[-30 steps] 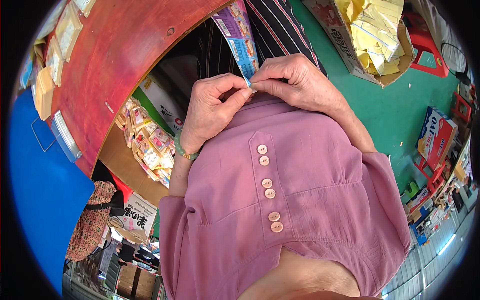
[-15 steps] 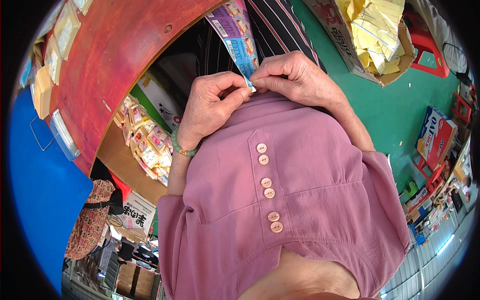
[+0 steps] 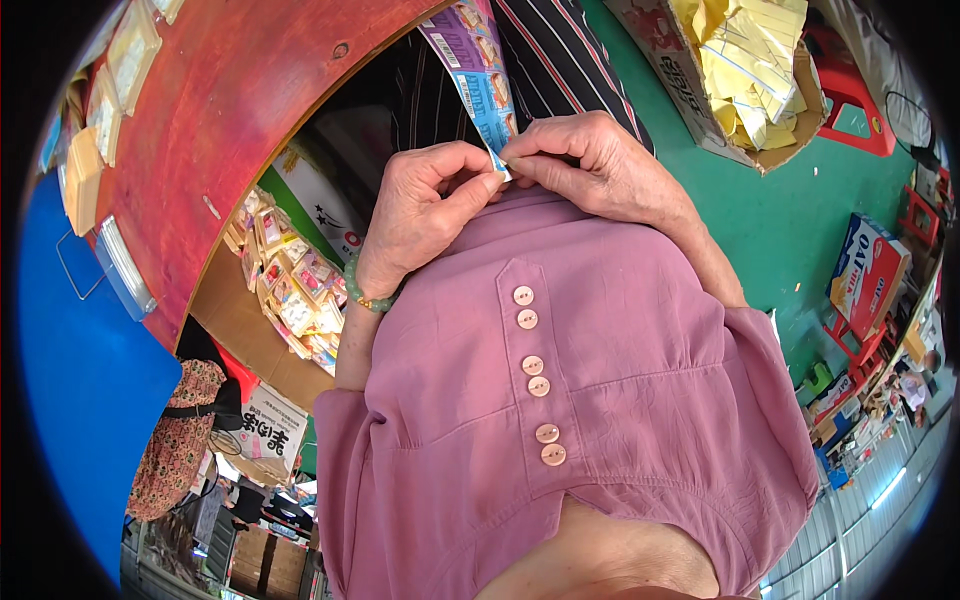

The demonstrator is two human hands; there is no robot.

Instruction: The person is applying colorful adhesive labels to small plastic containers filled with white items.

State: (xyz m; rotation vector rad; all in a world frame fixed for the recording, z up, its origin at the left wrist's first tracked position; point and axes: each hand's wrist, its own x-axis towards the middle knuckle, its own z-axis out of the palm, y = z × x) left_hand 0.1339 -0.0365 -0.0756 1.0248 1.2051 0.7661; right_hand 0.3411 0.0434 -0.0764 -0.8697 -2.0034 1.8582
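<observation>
A long strip of printed labels (image 3: 484,98), purple farther off and blue nearer, hangs over my lap on the striped trousers. My left hand (image 3: 425,200) has thumb and forefinger pinched on its near end, at my waist. Against the same end, my right hand (image 3: 592,165) pinches with its fingertips, almost touching the left ones. A small pale corner of the strip shows between the fingertips. The exact spot that each fingertip grips is partly hidden.
To the left stands a red wooden table (image 3: 250,90) with stacked flat packs (image 3: 105,110) at its edge. Below it, a carton (image 3: 235,315) holds many small packets (image 3: 295,280). Yellow paper (image 3: 755,70) fills a box at the upper right, beside a red stool (image 3: 860,115).
Both hands stay pinched at the strip's end, with only a slight shift of the fingers. The view has moved a little.
</observation>
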